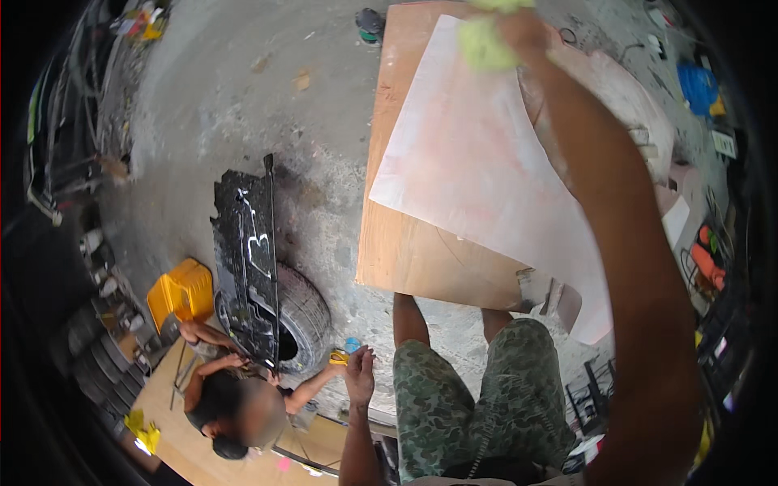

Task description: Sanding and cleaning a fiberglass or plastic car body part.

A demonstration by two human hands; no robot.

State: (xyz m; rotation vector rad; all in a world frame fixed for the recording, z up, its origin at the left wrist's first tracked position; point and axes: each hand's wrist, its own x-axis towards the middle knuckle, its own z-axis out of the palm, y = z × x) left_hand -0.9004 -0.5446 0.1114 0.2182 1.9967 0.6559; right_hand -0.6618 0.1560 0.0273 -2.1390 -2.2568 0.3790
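Note:
My right hand [523, 32] is at the top of the view, closed on a pale yellow-green cloth [485, 44] above the far edge of a board. A large white-pink sheet [470, 162] lies over the tan board [413, 251], with its lower right part hanging past the edge. My left hand [359, 373] is low, left of my legs and away from the board, with fingers curled; what it holds, if anything, I cannot make out. It appears beside a small yellow item [338, 358] at a co-worker's hand, overlapping in view.
A co-worker [227, 405] is at lower left by a black panel [239, 219] resting on a tire [300, 316]. A yellow crate [182, 287] stands beside them. Clutter lines both sides, including an orange tool [707, 267] and a blue bag [697, 85] at right.

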